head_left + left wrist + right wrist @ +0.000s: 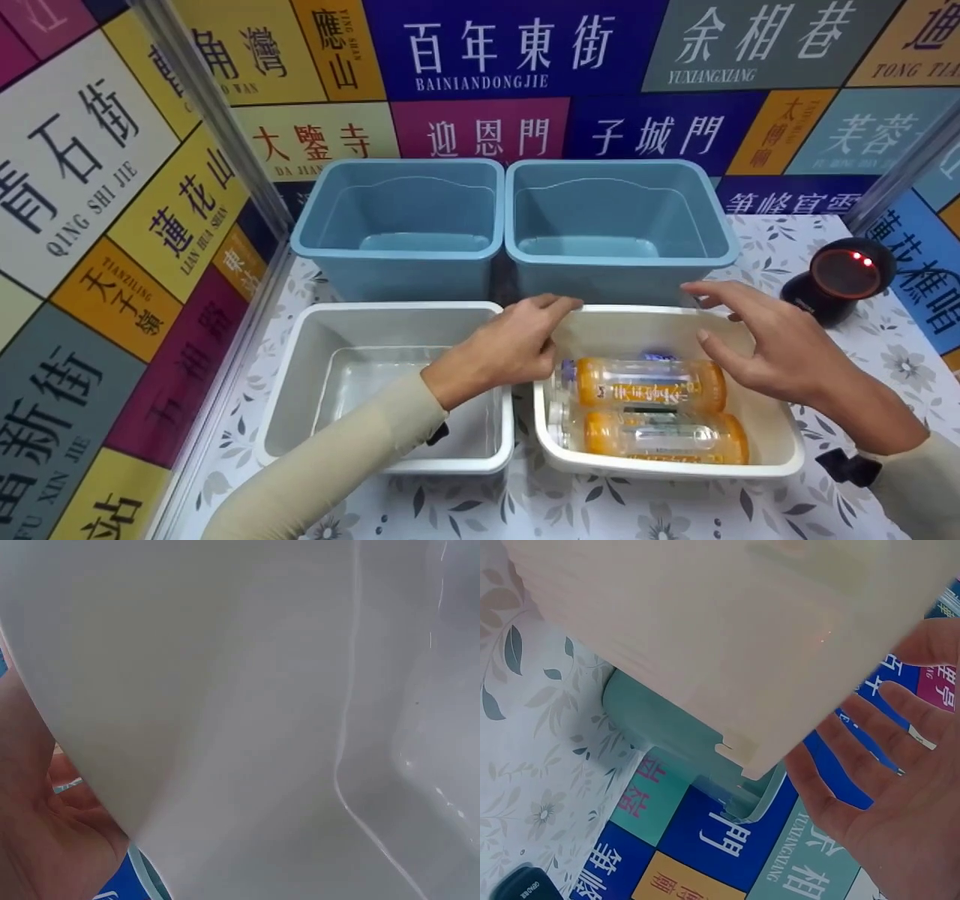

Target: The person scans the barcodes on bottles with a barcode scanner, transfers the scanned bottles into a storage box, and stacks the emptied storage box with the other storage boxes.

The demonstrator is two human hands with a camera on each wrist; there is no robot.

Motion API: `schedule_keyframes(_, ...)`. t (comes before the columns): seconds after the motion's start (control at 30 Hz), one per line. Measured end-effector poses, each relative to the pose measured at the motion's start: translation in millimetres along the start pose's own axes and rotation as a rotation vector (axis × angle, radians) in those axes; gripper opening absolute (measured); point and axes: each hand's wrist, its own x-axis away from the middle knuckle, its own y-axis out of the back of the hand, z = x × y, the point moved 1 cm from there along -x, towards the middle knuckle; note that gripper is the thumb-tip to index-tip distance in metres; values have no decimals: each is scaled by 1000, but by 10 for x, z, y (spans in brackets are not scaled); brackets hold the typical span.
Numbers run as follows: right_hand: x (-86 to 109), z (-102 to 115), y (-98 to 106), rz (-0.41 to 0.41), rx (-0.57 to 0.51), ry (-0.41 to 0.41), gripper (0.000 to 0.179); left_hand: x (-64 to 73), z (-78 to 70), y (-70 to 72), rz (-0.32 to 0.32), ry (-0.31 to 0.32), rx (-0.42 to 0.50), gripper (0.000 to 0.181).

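Observation:
My left hand (517,341) is at the left back corner of the cream bin (780,450), its fingers reaching over the rim; contact cannot be told. Over that bin's right back side, my right hand (784,349) is spread open and empty. The right wrist view shows its fingers (889,739) straight, beside the bin's wall. Inside lie two clear bottles with orange labels, a rear bottle (652,382) and a front bottle (667,436), both on their sides. A small purple-blue piece (658,357) shows behind them.
A white bin (281,405) stands to the left. Behind stand a left blue-grey bin (405,277) and a right blue-grey bin (622,281) side by side. A black device (840,277) with red lights sits at right on the flowered tabletop (907,375). Printed panels enclose the back and sides.

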Motion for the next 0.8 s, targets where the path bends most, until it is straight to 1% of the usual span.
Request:
schedule_keyframes(0.2,-11,28,-45,34,-4,-14,63,25,8,-22,-20,3,-13,61)
schedule_keyframes(0.4,-10,67,-78,26,-9,44,67,29,11,-40,-32,1,-14,61)
schedule_keyframes(0.6,5,99,-119,75,-12,33,63,27,17,-54,-38,-4,-22,62)
schedule_keyframes(0.8,5,108,-143,70,-17,65,60,14,13,-38,-55,-11,-23,60)
